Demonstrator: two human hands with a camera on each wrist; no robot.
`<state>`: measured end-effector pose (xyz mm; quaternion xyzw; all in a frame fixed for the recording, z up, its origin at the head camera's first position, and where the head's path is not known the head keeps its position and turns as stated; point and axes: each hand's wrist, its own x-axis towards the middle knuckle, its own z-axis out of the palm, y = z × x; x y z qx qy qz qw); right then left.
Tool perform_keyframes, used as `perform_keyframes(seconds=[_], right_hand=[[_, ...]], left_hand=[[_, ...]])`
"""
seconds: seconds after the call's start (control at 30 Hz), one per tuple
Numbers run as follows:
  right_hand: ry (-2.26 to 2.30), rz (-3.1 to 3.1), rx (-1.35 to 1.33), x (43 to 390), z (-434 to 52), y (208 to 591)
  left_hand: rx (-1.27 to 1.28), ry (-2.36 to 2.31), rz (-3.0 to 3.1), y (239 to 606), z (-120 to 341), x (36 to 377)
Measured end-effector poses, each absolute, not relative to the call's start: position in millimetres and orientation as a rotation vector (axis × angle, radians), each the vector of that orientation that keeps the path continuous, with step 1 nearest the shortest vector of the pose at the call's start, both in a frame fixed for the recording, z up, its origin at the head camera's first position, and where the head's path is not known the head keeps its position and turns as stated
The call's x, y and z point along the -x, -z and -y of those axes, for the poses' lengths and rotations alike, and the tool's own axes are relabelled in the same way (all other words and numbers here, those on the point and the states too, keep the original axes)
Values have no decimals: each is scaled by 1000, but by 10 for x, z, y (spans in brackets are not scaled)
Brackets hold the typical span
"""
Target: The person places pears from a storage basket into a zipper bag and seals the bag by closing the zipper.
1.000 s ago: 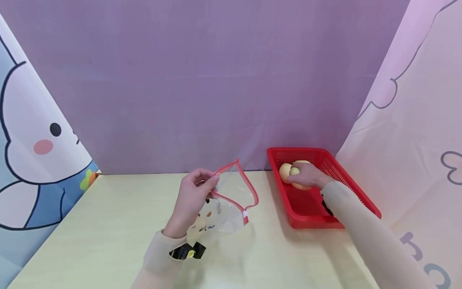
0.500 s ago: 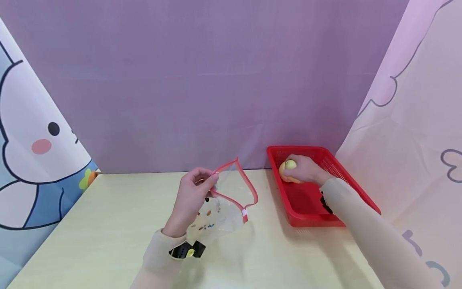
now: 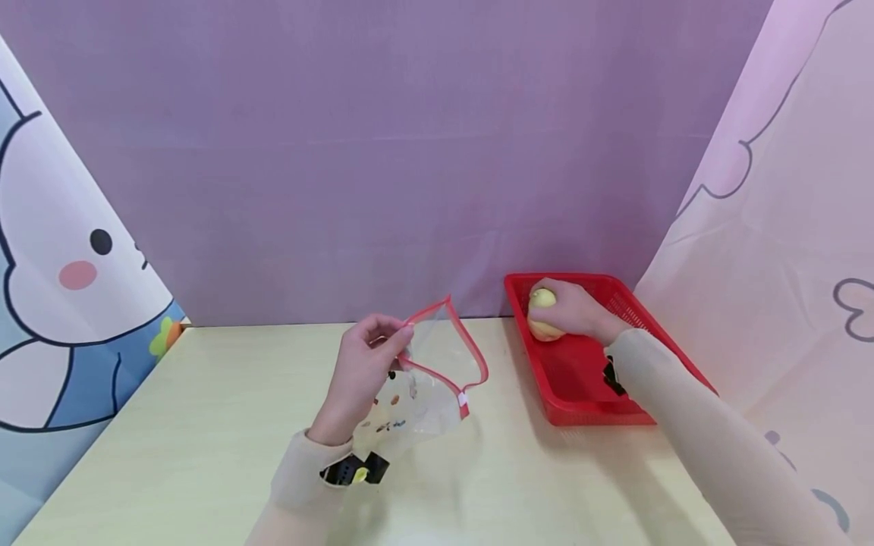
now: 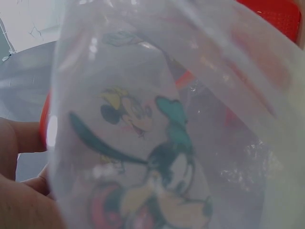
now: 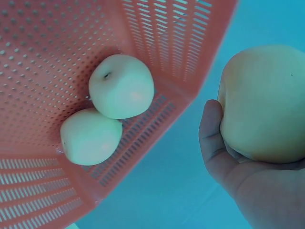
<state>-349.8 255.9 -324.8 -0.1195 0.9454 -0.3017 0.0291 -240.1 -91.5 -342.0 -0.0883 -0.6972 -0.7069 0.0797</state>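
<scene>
left hand point(image 3: 362, 364) pinches a clear red-edged bag point(image 3: 433, 398) by its rim, mouth gaping; right hand point(image 3: 580, 307) has a pale yellow fruit point(image 5: 267, 105) gripped near the red basket point(image 3: 587, 379)'s left edge; two more fruits point(image 5: 121, 87) touch inside

Downward head and closer right-wrist views share the basket point(image 3: 576, 379).

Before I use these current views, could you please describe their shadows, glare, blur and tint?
Head: soft shadows on the table beside the red basket; left wrist: bright glare spots on the clear bag, its printed figures hazy; right wrist: bluish cast, the held fruit fairly sharp.
</scene>
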Motion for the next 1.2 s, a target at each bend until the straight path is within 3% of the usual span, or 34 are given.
perform_keyframes(seconds=[0.73, 1.2], right_hand=[[1023, -2975, 401, 3192, -2155, 3031], [1209, -2847, 608, 2960, -1830, 3053]], left_hand=[[247, 2102, 2105, 3419, 946, 2380], [234, 2090, 2110, 3440, 959, 2386]])
